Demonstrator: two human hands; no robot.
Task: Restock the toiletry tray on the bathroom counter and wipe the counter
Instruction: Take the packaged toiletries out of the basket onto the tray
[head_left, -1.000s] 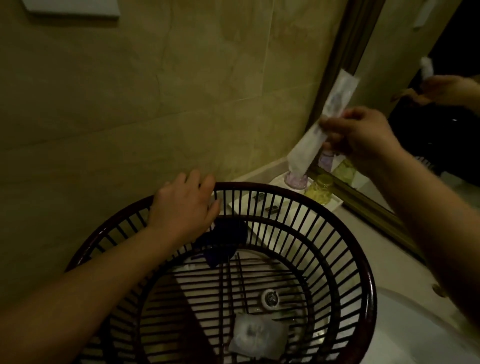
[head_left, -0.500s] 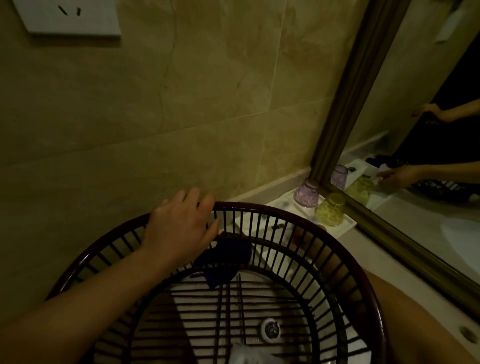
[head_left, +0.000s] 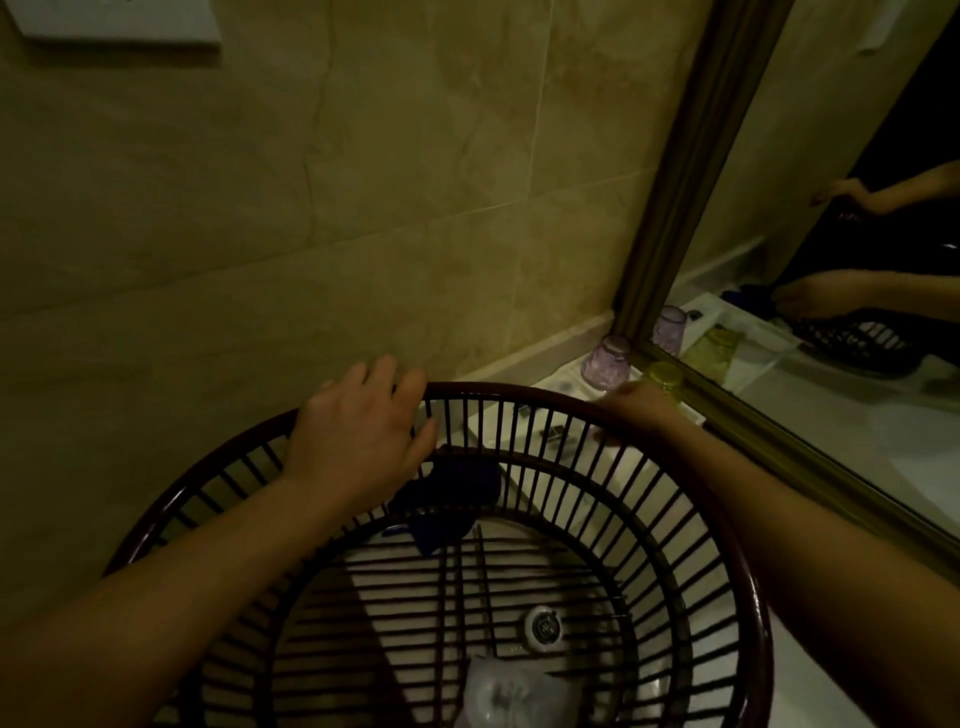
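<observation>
Counter tray (head_left: 563, 383) | right hand (head_left: 631, 405) lowered to it (grip unclear) | left hand (head_left: 358, 436) loose on basket (head_left: 519, 391)

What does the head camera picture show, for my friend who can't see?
A person's left hand rests on the rim of a dark slatted basket over a sink, while the right hand reaches past it to a white tray by the mirror. A purple glass and a yellow glass stand there.

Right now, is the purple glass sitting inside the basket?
No, the purple glass stands on the white tray beside the mirror, beyond the basket.
</observation>
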